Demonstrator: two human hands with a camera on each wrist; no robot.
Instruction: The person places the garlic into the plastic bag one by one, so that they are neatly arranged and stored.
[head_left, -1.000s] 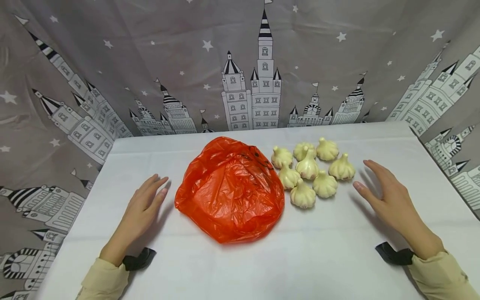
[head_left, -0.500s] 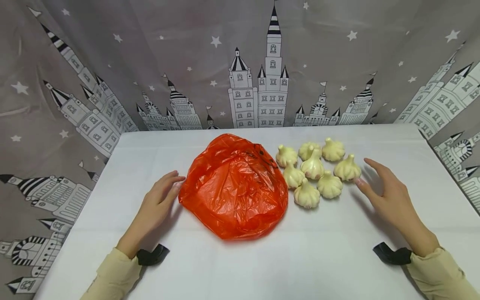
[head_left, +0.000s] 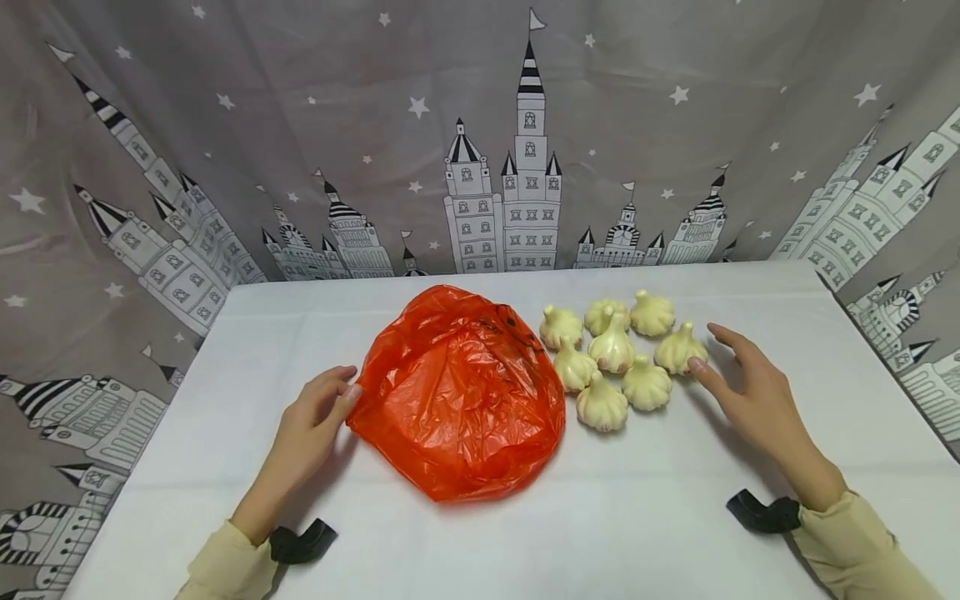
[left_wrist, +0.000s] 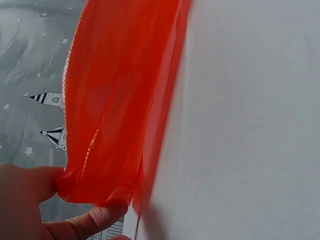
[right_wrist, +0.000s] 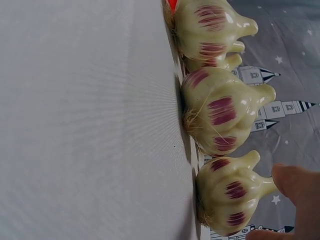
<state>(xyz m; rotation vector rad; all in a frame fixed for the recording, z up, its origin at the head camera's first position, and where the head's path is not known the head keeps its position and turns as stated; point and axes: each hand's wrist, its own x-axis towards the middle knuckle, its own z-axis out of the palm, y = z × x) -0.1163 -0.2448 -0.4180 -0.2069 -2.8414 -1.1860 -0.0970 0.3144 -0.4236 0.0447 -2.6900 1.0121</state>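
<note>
The red plastic bag lies spread on the white bench, directly to the right of the left hand, whose thumb and finger stand apart with a fold of its edge between them; the tips appear to touch the film, though no firm pinch shows. It should handle as something very light, limp and slippery, apt to slide or crumple under a push and to tear if tugged on one thin spot. The raised rim beside the left hand looks the best place to take hold, with a gathered fold between thumb and fingers. A cluster of garlic bulbs sits to the left of the right hand, its thumb and fingers spread beside the nearest bulb; I cannot tell whether they touch. The bulbs look firm, glossy and rounded, so likely to roll; cupping the body seems safer than pulling the stem.
</note>
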